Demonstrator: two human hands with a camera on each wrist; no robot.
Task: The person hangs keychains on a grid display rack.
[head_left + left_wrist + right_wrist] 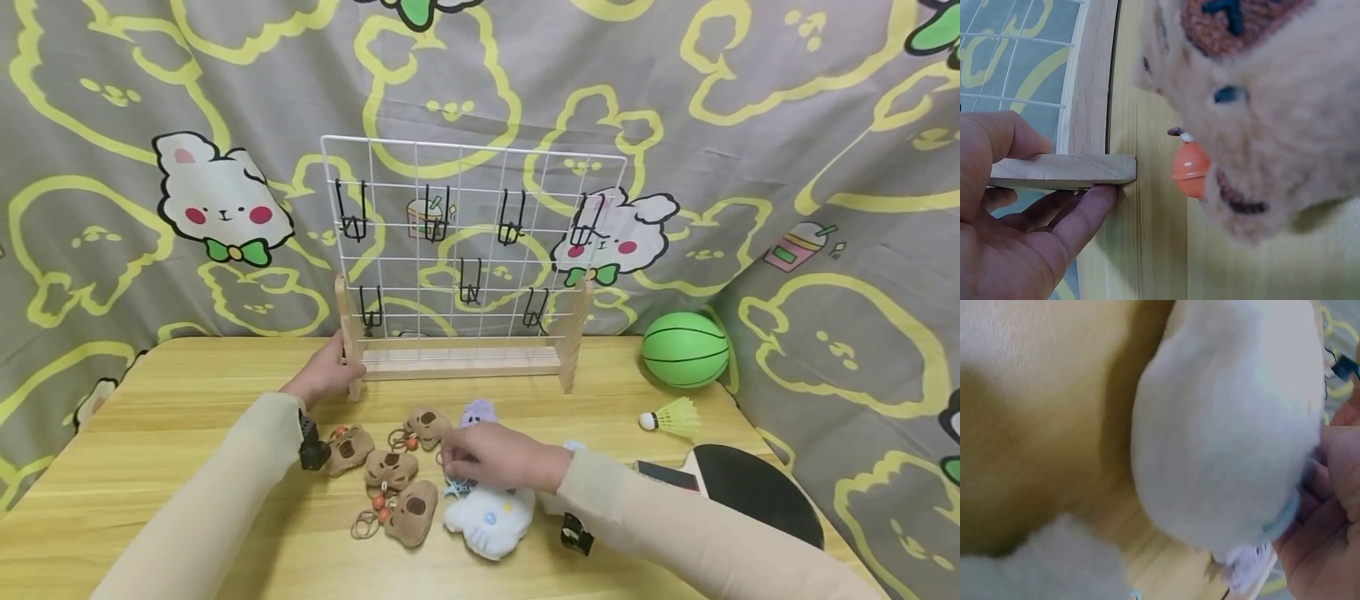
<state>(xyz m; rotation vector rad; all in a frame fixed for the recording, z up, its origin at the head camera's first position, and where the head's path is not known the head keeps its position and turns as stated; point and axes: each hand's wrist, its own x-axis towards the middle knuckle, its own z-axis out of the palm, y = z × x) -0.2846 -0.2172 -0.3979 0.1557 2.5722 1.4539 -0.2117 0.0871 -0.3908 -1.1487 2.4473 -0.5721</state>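
At the rack's left wooden upright (352, 367), my left hand (330, 371) grips the foot, thumb on one side and fingers on the other. My right hand (495, 454) is over the plush keychains, its curled fingers pinching the ring of a white cat plush keychain (491, 525). A blue star charm (456, 487) lies just below those fingertips. The white plush (1229, 425) fills much of the right wrist view. Several brown bear plush keychains (412, 512) with orange beads lie between the hands. Behind the right hand sits a purple plush (478, 412).
A white wire grid (442, 250) carries several black hooks (512, 218). To the right are a green ball (685, 350), a shuttlecock (672, 418), and a black paddle (757, 496) beside a dark rectangular object (667, 476). A patterned curtain (300, 75) hangs behind the table.
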